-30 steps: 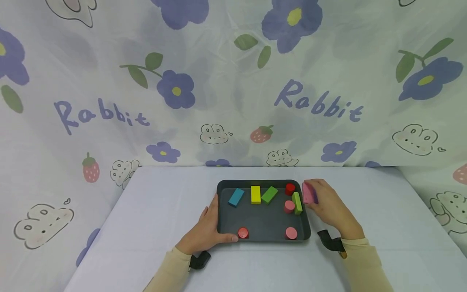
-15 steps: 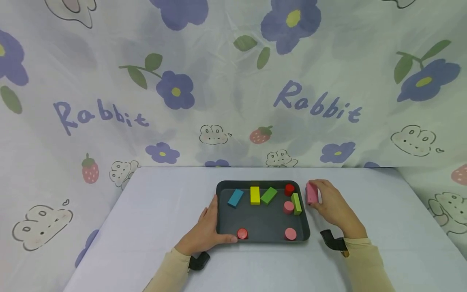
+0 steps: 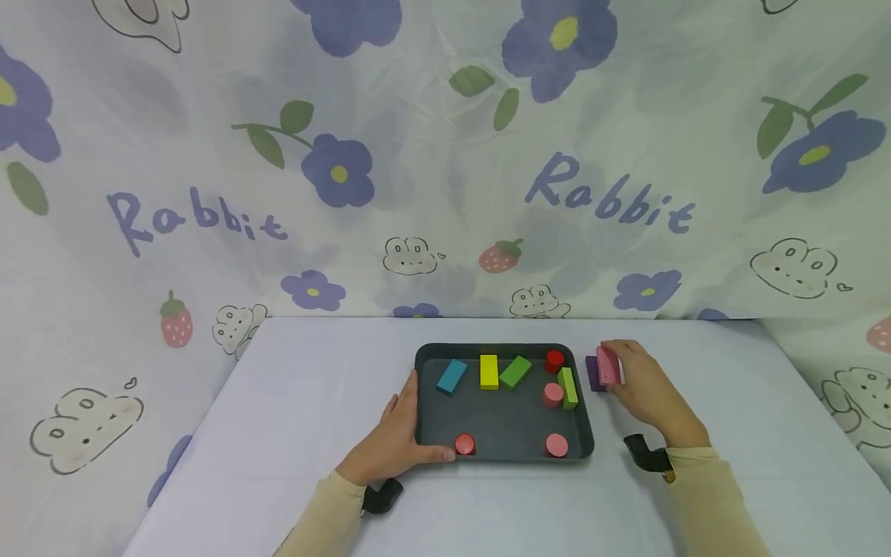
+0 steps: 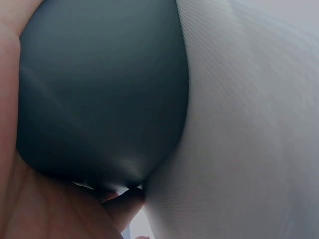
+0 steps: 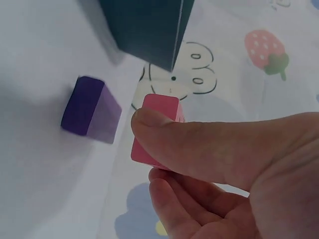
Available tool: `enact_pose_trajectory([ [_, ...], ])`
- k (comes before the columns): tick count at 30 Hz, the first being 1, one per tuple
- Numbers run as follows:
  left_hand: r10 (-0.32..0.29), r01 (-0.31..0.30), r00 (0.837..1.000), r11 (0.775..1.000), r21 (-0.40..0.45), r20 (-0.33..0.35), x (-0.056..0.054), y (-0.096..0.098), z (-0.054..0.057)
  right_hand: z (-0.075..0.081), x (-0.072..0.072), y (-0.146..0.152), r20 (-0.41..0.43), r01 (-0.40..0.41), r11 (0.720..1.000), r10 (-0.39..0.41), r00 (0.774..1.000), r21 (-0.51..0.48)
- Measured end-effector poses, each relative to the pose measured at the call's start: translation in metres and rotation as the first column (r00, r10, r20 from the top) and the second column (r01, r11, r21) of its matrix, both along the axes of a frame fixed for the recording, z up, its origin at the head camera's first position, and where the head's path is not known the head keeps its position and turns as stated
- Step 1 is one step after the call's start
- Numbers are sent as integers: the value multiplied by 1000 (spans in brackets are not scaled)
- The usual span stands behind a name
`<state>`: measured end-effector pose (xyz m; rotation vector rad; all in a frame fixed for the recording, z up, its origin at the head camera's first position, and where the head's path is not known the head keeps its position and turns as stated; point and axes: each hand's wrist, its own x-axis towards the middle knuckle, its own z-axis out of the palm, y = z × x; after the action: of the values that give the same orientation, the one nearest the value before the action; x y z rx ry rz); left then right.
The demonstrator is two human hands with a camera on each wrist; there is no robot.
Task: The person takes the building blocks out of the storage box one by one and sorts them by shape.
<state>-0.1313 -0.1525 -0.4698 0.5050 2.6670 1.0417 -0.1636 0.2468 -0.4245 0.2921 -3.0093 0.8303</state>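
A dark grey baking tray point(image 3: 504, 433) sits mid-table. My left hand point(image 3: 390, 441) holds its near-left corner, fingers along the left side and thumb along the front rim; the left wrist view shows the tray's dark wall point(image 4: 109, 89) against the palm. My right hand point(image 3: 650, 391), to the tray's right, pinches a pink block point(image 5: 159, 107) between thumb and fingers. Just left of it a purple block point(image 5: 92, 107) stands on the table; the pink one partly overlaps it in the head view.
Inside the tray lie a blue block point(image 3: 452, 377), a yellow block point(image 3: 489, 371), a green block point(image 3: 516, 373) and a lime block point(image 3: 568, 388). Several red and pink cylinders point(image 3: 556, 445) stand there too. A patterned cloth point(image 3: 445, 193) hangs behind the white table point(image 3: 334, 363).
My right hand has moved right with the pink block, away from the tray's right rim and past the purple block, which now shows on its left. My left hand has stayed at the corner.
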Motion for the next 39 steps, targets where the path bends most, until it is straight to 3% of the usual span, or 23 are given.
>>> enact_pose_trajectory([
  [11, -2, 2, 1000, 1000, 3, 5, -1, 1, 0, -7, -6, 16, -40, -49, 998, 50, 998, 27],
  [39, 0, 1, 1000, 1000, -14, 11, 0, 0, 1, -25, -16, 25, -38, -80, 992, 84, 996, 93],
])
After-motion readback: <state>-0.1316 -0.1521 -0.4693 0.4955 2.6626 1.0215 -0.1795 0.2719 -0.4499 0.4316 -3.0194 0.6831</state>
